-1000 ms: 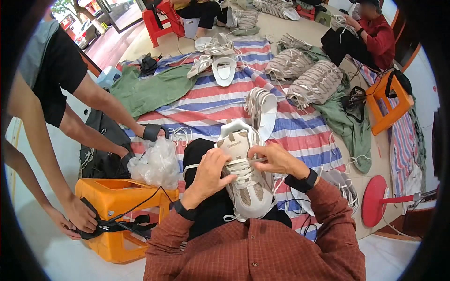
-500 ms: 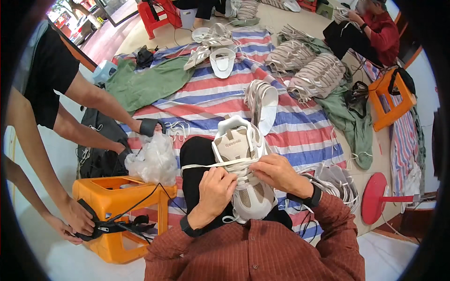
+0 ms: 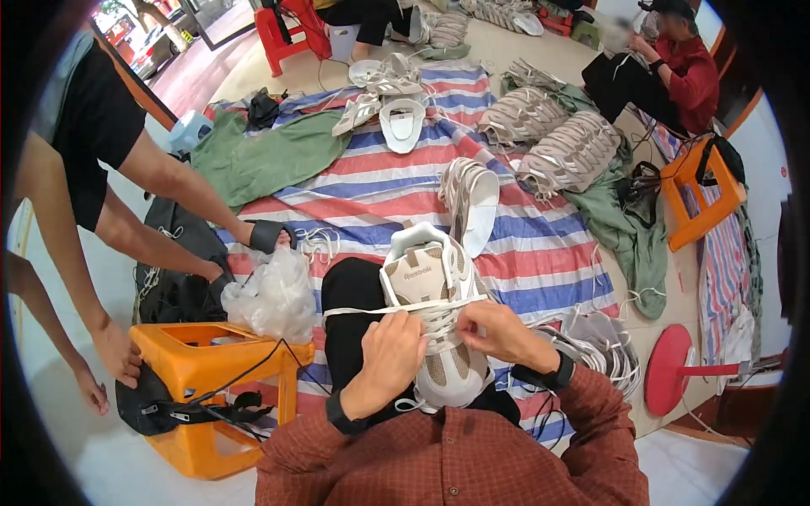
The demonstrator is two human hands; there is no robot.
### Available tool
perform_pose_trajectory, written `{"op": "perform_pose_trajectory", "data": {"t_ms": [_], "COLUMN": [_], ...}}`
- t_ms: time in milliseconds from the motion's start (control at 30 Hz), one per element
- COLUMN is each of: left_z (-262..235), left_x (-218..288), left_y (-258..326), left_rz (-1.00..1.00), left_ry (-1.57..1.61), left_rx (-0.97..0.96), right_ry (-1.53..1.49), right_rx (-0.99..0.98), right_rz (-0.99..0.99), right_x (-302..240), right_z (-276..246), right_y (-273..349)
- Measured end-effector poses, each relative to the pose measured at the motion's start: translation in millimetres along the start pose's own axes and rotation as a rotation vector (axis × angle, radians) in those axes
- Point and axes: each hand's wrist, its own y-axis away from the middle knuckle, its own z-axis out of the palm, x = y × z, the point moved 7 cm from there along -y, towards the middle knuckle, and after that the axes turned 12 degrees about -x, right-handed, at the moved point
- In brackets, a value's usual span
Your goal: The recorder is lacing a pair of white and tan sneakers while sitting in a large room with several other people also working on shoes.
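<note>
A beige and white sneaker [image 3: 454, 378] rests on my lap, its toe toward me and its tongue pointing away. A cream shoelace [image 3: 354, 311] runs across its upper eyelets, one length stretching left over my black trouser leg and a short end sticking out on the right. My left hand [image 3: 390, 350] is closed at the left side of the lacing, fingertips pinched on the lace. At the right eyelets, my right hand [image 3: 499, 331] is curled with thumb and forefinger pinching the lace. The exact grip points are partly hidden by my fingers.
An orange stool [image 3: 181, 350] with a black bag [image 3: 148, 401] stands at left, near another person's arms and legs. Ahead lie a striped sheet [image 3: 380, 190], stacked shoes [image 3: 569, 148] and a single shoe [image 3: 481, 207]. Bundled laces [image 3: 620, 358] and a red stool [image 3: 666, 371] are at right.
My right hand has shifted slightly lower, and a lace end now shows above it. The other person's hands at left have come away from the black bag.
</note>
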Motion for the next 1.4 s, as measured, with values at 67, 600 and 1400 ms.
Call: {"op": "perform_pose_trajectory", "data": {"t_ms": [67, 600, 1400], "left_z": [1, 1, -7], "left_x": [-3, -21, -5], "left_y": [-2, -2, -5], "left_rz": [-0.001, 0.014, 0.003], "left_ry": [0.014, 0.519, -0.048], "left_rx": [-0.022, -0.158, -0.04], "right_ry": [-0.029, -0.287, 0.326], "right_rx": [-0.01, 0.004, -0.231], "right_rz": [0.026, 0.092, 0.077], "right_x": [2, 16, -6], "right_z": [4, 4, -2], "right_y": [0, 2, -32]}}
